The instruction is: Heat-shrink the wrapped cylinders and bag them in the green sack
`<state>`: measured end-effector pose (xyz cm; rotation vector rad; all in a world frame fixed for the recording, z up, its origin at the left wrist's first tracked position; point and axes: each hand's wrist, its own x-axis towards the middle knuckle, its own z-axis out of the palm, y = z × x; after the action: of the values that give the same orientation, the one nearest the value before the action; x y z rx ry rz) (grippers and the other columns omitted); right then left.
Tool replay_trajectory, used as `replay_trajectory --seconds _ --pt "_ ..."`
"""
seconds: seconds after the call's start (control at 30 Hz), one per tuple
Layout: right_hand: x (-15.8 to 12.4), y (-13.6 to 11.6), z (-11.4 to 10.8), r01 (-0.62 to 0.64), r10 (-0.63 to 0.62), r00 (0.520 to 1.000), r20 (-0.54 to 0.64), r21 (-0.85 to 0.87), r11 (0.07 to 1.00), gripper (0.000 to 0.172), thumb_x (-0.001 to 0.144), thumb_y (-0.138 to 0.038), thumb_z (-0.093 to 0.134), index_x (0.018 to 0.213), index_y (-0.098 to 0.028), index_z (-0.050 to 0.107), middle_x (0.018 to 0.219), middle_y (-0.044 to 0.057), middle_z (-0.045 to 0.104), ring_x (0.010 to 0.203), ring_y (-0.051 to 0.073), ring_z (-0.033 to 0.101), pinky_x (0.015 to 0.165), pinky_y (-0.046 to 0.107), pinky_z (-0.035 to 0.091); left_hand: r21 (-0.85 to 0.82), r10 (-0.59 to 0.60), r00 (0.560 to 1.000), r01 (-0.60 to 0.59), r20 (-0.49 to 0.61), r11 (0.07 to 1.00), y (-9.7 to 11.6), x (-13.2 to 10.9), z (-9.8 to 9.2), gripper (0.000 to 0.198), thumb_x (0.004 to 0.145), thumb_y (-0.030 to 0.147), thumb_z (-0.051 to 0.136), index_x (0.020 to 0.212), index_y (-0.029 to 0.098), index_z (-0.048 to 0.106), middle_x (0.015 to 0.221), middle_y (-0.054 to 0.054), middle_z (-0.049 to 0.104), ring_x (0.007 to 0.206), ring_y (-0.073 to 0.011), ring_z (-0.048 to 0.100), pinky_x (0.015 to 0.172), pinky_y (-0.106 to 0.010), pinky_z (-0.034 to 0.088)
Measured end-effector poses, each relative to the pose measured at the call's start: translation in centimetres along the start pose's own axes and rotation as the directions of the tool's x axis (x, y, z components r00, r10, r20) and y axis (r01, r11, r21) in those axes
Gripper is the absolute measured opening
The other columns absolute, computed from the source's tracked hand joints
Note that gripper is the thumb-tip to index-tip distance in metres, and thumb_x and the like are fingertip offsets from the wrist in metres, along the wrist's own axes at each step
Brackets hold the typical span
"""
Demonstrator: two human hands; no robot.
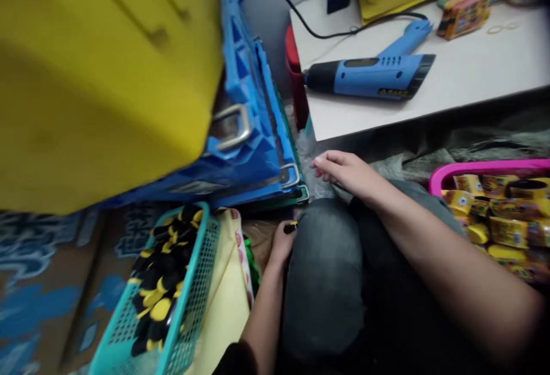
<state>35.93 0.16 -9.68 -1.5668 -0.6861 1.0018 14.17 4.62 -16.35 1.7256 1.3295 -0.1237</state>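
Observation:
Low beside my knee, my left hand [283,243] is closed around a small black piece with a yellow end [291,227]; most of it is hidden by the fingers and the leg. It resembles the black-and-yellow pieces [161,283] heaped in a turquoise basket [195,283] to the left. My right hand [341,170] is held above the knees, just off the table's near corner. Its fingers are curled, with thumb and index tips close together; whether anything is between them I cannot make out.
A blue heat gun [378,76] lies on the white table [344,120], its cord running back. Stacked blue crates [244,157] and a large yellow bin [107,77] crowd the left. On the right, a pink basket [438,177] holds small yellow-labelled containers [509,229].

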Motion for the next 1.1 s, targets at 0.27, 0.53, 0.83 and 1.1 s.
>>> replay_trajectory --seconds 0.27,0.53,0.83,1.1 --pt "0.7 2.2 3.4 0.154 -0.126 0.985 0.117 -0.269 0.951 0.045 0.071 -0.054 0.054 0.077 -0.011 0.064 0.071 0.006 0.06 0.06 0.01 0.05 0.056 0.019 0.034 0.065 0.133 0.795 -0.117 -0.592 0.991 -0.8 -18.8 -15.9 0.049 0.075 0.047 0.069 0.116 0.023 0.059 0.12 -0.006 0.065 0.111 -0.0256 0.061 0.095 -0.037 0.048" --pt "-4.1 -0.2 8.5 0.487 -0.441 0.869 0.223 -0.232 0.842 0.042 0.082 -0.05 0.048 0.086 -0.014 0.067 0.084 0.006 0.063 0.071 0.012 0.054 0.066 0.023 0.04 0.102 0.024 0.618 0.091 -0.786 0.991 -5.3 -25.1 -22.6 0.049 0.077 0.064 0.056 0.097 0.021 0.068 0.083 -0.006 0.072 0.069 -0.0218 0.065 0.059 -0.029 0.05" --pt "-19.9 1.8 14.8 0.802 -0.695 0.559 0.453 -0.085 0.591 0.068 0.079 -0.058 0.066 0.132 -0.02 0.05 0.131 0.007 0.048 0.119 0.016 0.045 0.101 0.03 0.043 -0.896 -0.214 0.949 -0.122 -0.231 0.428 -1.8 -20.2 -5.2 0.069 0.068 0.081 0.052 0.063 0.014 0.062 0.047 -0.004 0.057 0.056 -0.0222 0.064 0.049 -0.027 0.047" --pt "-18.6 5.9 11.6 0.848 -0.789 0.491 0.37 0.004 0.53 0.046 0.088 -0.038 0.061 0.126 -0.015 0.049 0.131 0.006 0.05 0.125 0.012 0.045 0.106 0.026 0.038 -0.952 -0.309 0.94 -0.046 -0.143 0.302 -1.2 -18.3 -1.2 0.075 0.052 0.087 0.061 0.074 0.015 0.061 0.057 -0.001 0.061 0.069 -0.0241 0.066 0.058 -0.03 0.051"
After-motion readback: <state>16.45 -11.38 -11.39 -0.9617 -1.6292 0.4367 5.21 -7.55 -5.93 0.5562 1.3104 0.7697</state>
